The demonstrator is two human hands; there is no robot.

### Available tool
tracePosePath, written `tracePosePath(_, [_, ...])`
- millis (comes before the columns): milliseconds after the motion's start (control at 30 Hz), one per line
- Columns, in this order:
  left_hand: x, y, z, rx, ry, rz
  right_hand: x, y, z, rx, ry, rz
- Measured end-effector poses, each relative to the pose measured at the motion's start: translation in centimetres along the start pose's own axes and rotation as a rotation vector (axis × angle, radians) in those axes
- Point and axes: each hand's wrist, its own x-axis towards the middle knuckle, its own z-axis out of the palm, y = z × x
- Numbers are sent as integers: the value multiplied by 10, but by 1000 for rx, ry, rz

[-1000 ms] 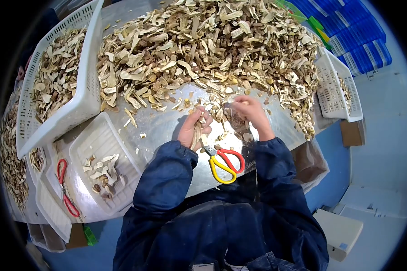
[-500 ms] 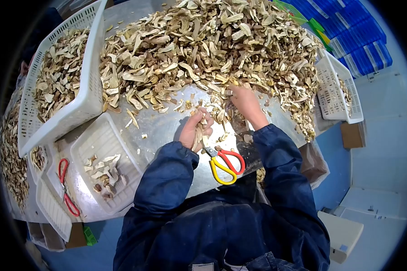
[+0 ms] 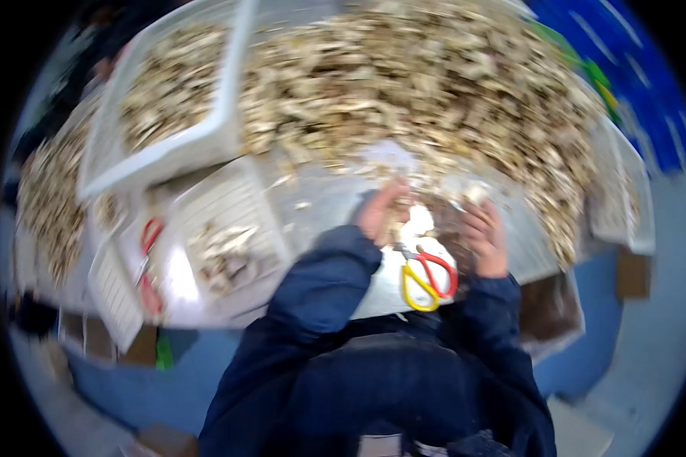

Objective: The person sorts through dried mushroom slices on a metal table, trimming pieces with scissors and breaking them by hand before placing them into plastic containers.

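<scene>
Motion blurs this view. My left hand (image 3: 379, 215) is curled around what look like dried mushroom slices, just left of the scissors (image 3: 419, 259). These scissors have one red and one yellow handle and lie on the metal table near its front edge. To their right, my right hand (image 3: 486, 234) pinches a pale mushroom piece (image 3: 476, 192) at its fingertips. Beyond both hands spreads a large heap of dried mushroom slices (image 3: 404, 91). Loose bits lie on the metal table (image 3: 324, 202) between the heap and my left hand.
At left stands a white basket (image 3: 235, 84) of slices. Nearer is a white tray (image 3: 270, 206) holding some pieces, with red-handled scissors (image 3: 151, 232) beside it. A white basket (image 3: 640, 206) stands at right, below blue crates (image 3: 648, 84). An open box (image 3: 549, 312) sits below the table edge.
The view has swung, shifting the scene rightward. My right hand has drawn back from the heap and now pinches a pale piece. My left hand stays near the scissors.
</scene>
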Motion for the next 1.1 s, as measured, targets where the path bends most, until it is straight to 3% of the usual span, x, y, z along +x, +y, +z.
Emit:
tracePosePath(67, [-17,1,10,-83,73,-61,-7,15,14,59,15,-73])
tracePosePath(133, [-48,4,38,-79,-34,105,-15,27,22,117,5,-123])
tracePosePath(200, [-78,25,48,120,88,138,-23,35,19,170,-19,-135])
tracePosePath(300, [-142,82,57,695,406,489,-31,42,13,184,41,-136])
tracePosePath(333, [-157,94,55,1066,485,783,-32,51,21,165,33,-102])
tracePosePath(367, [-176,110,49,999,553,747,-32,59,30,148,29,-76])
tracePosePath(400, [-189,128,27,1382,644,856,-35,60,33,129,31,-58])
tracePosePath(433, [-195,140,5,1762,704,956,-34,59,9,172,-117,83])
tracePosePath(500, [-198,144,30,2306,1047,369,-33,71,18,91,104,59])
tracePosePath(567, [-191,131,9,2495,896,469,-27,84,26,19,48,13])
tracePosePath(600, [-183,123,9,2519,802,687,-24,89,31,-14,17,-7])
tracePosePath(667, [-157,84,28,1809,319,429,-21,97,49,-108,-17,-50])
tracePosePath(767, [-116,11,78,1024,75,106,-23,104,50,-264,4,-77])
tracePosePath(967, [-92,-18,71,1008,53,62,-37,120,84,-775,243,-183])
tracePosePath(1033, [-101,-9,66,1003,81,36,-37,114,71,-623,135,-67])
tracePosePath(1100, [-119,10,49,947,227,53,-24,115,59,-544,194,-150])
